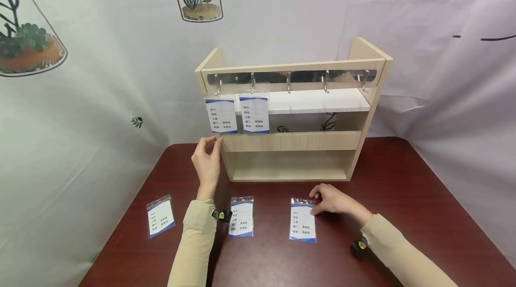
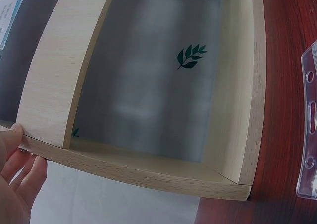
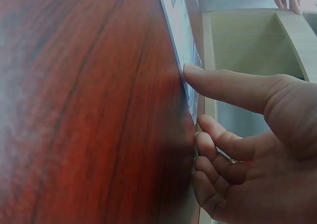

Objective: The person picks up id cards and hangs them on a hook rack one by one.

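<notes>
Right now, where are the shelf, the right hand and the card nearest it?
Shelf (image 1: 290, 142): head view, middle front board.
Right hand (image 1: 333, 200): head view, its middle.
Card (image 1: 302, 223): head view, printed face.

And we had pale, creased wall sheeting (image 1: 290, 5), a jarred-plant print (image 1: 201, 11) up high, another plant print (image 1: 32, 49) at far left, a leaf sprig (image 1: 137, 122) lower down! Below, we saw the dark red wood-grain table (image 1: 387, 170), rear corners rounded, its surface catching a pale sheen.
</notes>
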`<control>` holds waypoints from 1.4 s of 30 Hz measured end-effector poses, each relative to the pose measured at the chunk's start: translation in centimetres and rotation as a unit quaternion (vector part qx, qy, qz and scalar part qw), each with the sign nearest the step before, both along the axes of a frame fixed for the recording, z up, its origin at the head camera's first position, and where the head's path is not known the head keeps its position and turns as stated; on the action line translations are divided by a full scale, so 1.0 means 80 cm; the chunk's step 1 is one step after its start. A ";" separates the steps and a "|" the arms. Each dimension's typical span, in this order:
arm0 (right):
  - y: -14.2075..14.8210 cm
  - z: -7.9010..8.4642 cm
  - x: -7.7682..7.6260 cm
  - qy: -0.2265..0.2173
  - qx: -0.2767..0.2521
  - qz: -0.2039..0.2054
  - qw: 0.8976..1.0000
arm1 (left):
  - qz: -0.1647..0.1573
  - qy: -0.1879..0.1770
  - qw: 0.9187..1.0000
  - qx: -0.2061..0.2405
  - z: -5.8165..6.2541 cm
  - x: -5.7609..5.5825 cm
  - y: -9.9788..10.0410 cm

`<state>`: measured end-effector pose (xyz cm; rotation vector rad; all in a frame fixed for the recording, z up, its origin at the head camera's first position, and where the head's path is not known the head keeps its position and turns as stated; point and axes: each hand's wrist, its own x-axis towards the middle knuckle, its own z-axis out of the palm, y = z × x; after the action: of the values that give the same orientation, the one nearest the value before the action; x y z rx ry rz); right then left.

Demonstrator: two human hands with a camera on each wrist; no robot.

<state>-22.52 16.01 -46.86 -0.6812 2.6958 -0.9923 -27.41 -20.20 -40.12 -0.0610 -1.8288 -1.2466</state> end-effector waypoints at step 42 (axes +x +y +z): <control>-0.002 -0.002 0.014 0.009 -0.027 -0.001 1.000 | -0.002 0.001 1.000 -0.004 -0.001 0.002 -0.002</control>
<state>-21.41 15.86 -46.98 -0.7006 2.6940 -1.0674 -27.22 -20.38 -40.20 -0.0698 -1.8325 -1.2408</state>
